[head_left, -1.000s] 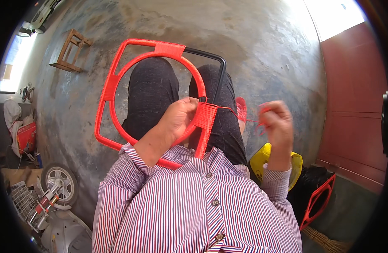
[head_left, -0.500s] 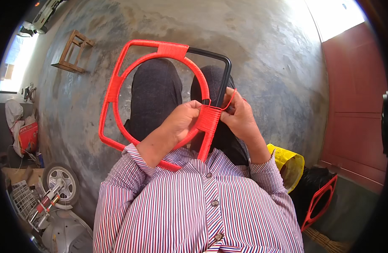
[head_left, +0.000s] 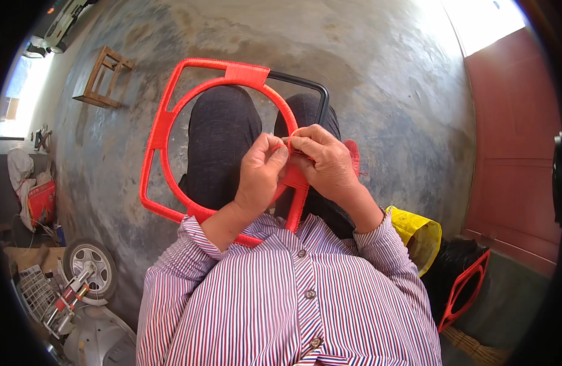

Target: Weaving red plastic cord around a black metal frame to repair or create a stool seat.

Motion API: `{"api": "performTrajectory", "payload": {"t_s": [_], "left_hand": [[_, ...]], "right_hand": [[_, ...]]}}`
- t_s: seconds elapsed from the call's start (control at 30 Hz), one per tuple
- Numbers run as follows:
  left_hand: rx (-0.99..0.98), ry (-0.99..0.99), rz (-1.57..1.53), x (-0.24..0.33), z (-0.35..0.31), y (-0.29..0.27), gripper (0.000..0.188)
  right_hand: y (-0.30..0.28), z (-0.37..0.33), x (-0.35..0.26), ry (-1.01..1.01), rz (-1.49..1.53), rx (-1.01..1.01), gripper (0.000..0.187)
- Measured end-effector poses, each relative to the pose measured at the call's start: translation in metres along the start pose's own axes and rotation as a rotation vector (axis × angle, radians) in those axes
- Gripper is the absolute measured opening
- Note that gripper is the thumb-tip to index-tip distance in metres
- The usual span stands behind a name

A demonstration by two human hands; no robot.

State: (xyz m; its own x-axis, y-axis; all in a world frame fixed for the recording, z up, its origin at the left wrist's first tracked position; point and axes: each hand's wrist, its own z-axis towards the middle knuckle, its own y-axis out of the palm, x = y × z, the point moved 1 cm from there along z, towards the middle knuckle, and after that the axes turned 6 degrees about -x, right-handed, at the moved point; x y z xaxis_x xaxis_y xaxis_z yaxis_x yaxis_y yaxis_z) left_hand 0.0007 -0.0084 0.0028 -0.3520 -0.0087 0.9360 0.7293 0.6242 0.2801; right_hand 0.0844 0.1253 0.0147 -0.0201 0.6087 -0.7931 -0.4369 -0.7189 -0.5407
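Observation:
A frame (head_left: 247, 74), a rounded square with a ring inside, rests on my lap, mostly wound in red cord. Its far right corner shows a bare black tube (head_left: 325, 100). At the right side of the ring, my left hand (head_left: 260, 174) is closed, thumb and forefinger pinching the red cord (head_left: 291, 139). Facing it, my right hand (head_left: 329, 163) bends over the wound joint, its fingers closed on the same cord. These fingers hide part of the joint and the cord's path. Beyond my right hand shows a red bundle (head_left: 353, 155), partly covered.
A wooden stool (head_left: 104, 76) lies on the concrete floor at the far left. A wheeled machine (head_left: 88, 268) stands at the near left. On the right are a yellow bag (head_left: 417, 235), a black bag (head_left: 452, 268), another red frame (head_left: 464, 291) and a red door (head_left: 513, 152).
My right hand has come left and over the joint, bringing the cord from the outer side toward the ring. My left hand has shifted slightly and now pinches the cord too.

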Motion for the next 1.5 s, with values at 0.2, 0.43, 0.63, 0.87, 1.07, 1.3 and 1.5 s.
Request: {"api": "performTrajectory", "payload": {"t_s": [0.2,0.43,0.63,0.87,1.07,1.3,1.5], "left_hand": [[0.011,-0.066,-0.248,-0.007,0.005,-0.006,0.015],[-0.025,-0.2,-0.439,-0.004,0.013,-0.004,0.027],[-0.143,-0.307,-0.517,-0.006,0.017,-0.006,0.033],[-0.117,-0.43,-0.59,-0.003,0.02,-0.003,0.031],[-0.169,-0.498,-0.636,-0.005,0.026,-0.004,0.034],[-0.226,-0.514,-0.606,-0.003,0.024,-0.006,0.034],[-0.173,-0.433,-0.611,-0.004,0.025,-0.003,0.032]], "right_hand": [[-0.037,-0.006,0.015,0.26,0.222,-0.123,0.013],[-0.071,-0.025,0.054,0.341,0.69,-0.054,0.012],[-0.067,-0.021,0.051,0.254,1.567,0.223,0.02],[-0.08,-0.047,0.084,0.466,1.306,0.193,0.013],[-0.067,-0.074,0.086,0.585,1.354,0.204,0.014],[-0.044,-0.095,0.118,0.676,1.681,0.558,0.022],[-0.051,-0.046,0.082,0.691,1.286,0.48,0.024]]}}
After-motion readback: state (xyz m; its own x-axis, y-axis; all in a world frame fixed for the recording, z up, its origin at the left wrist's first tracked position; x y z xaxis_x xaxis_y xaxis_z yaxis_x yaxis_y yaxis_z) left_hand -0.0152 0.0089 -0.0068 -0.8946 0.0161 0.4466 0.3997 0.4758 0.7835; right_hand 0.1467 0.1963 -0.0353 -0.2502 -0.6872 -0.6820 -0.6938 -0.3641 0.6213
